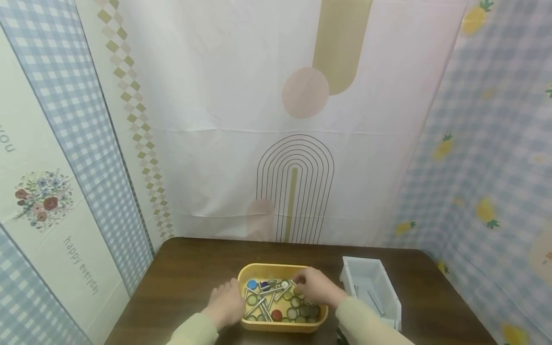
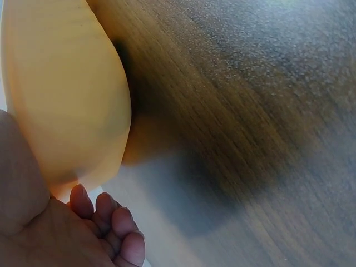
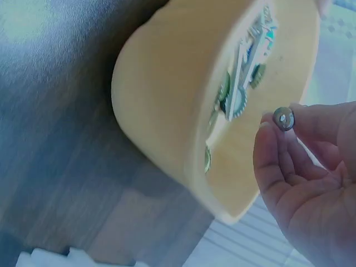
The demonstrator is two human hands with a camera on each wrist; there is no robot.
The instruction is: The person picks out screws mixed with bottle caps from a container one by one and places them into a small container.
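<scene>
A yellow tub (image 1: 282, 327) holds bottle caps (image 1: 292, 314) and several long metal bolts (image 1: 268, 291), loosely mixed. Among them lie a blue cap (image 1: 252, 284) and a red cap (image 1: 277, 315). At the tub's left side my left hand (image 1: 227, 303) grips the wall, its fingers bent in the left wrist view. Over the tub's right part, my right hand (image 1: 318, 286) pinches a metal bolt (image 3: 284, 118) between thumb and fingertips. The right wrist view shows the bolt's round end facing the camera, most of its length hidden.
A white bin (image 1: 394, 299) stands on the brown table (image 1: 194, 261) to the right of the tub, with a bolt (image 1: 376, 302) lying inside. My right forearm passes in front of the bin's near left side. Patterned cloths (image 1: 207, 167) hang behind and at both sides.
</scene>
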